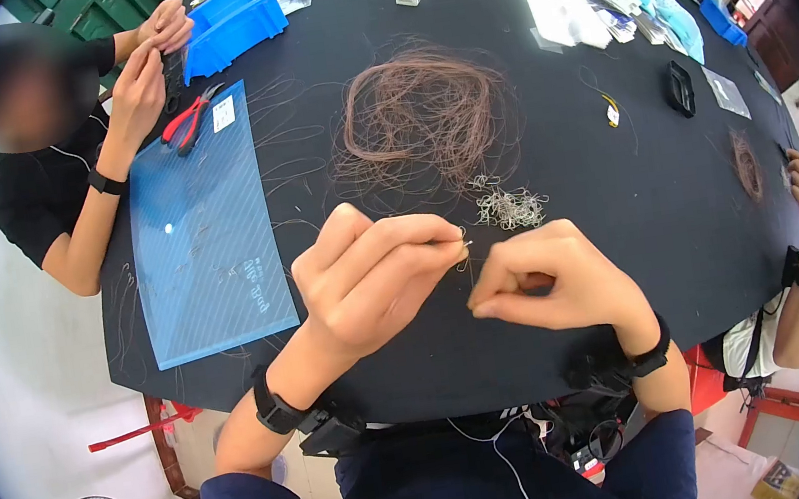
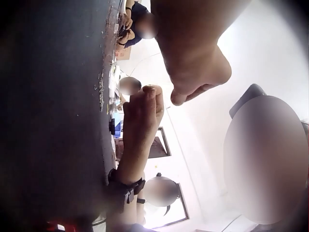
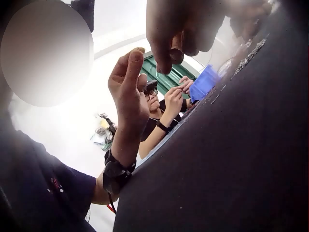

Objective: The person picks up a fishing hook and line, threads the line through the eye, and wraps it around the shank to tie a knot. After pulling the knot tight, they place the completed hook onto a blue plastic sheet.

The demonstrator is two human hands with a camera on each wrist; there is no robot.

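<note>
Your left hand [image 1: 354, 284] is pinching a small, thin, shiny metal wire piece [image 1: 465, 243] at its fingertips, near the centre of the frame. Your right hand [image 1: 570, 277], just right of it, has its fingers curled toward the thumb (can't tell if there's anything between them, tbh). Above it in the frame there's a pile of silvery bent-wire bits [image 1: 512, 209], then a big loose tangle of thin brown strands [image 1: 439, 128] at upper centre, those 2 lying on the matte black tabletop [image 1: 456, 368].
</note>
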